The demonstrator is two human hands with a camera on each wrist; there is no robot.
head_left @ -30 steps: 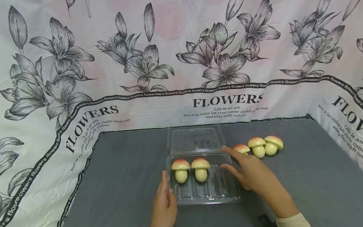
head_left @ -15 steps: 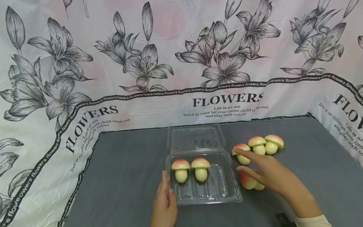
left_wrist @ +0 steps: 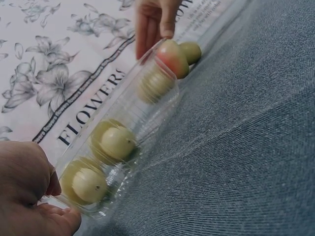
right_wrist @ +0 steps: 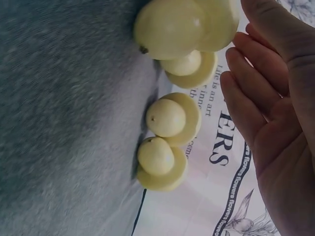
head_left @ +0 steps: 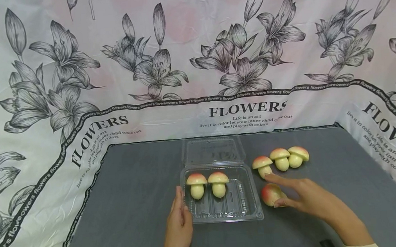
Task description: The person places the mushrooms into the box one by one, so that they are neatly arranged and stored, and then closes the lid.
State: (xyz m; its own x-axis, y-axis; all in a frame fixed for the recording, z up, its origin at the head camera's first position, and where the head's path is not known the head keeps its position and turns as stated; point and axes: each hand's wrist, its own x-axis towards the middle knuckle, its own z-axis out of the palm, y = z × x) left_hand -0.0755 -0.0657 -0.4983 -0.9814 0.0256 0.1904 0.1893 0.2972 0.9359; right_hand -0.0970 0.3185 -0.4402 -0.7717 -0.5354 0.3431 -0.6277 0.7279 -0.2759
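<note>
Lies as nearest mushroom (head_left: 269,194) between clear box (head_left: 241,208) and right hand (head_left: 308,196), cap boxward, stem toward spread fingers.

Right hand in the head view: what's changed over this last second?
The right hand has moved right and toward the person, from the right edge of the clear container to the near mushroom, which it partly covers, with no grip visible. Unchanged: the left hand at the container's left side, two mushrooms inside, three loose mushrooms farther back.
</note>
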